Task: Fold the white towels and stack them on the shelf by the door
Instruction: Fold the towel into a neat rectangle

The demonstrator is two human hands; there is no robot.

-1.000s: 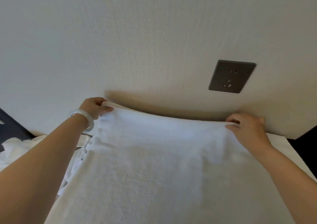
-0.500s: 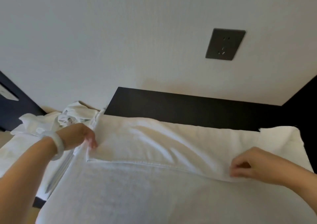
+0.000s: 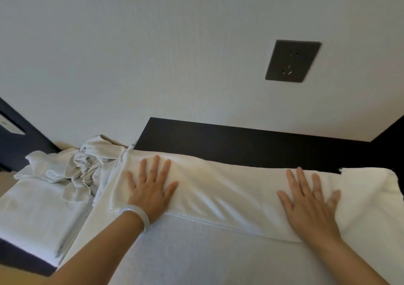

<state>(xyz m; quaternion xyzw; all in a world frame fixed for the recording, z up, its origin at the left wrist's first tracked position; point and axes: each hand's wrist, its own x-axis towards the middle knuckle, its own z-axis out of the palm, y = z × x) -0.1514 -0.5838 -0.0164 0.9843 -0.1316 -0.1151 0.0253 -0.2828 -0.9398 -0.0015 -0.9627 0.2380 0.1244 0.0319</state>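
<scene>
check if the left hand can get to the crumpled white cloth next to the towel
Probably yes: the left hand lies flat on the towel at its left end, and the crumpled cloth sits just beside it, nothing between.

Indoor room, likely a hotel room or bedroom, laid with white linen.
A white towel (image 3: 218, 188) was spread over a dark wooden surface (image 3: 240, 144) set against a pale textured wall (image 3: 153, 44). A dark wall socket (image 3: 293, 60) was mounted above, and a folded linen stack (image 3: 37, 214) was seen beside a crumpled heap (image 3: 83, 166).
</scene>
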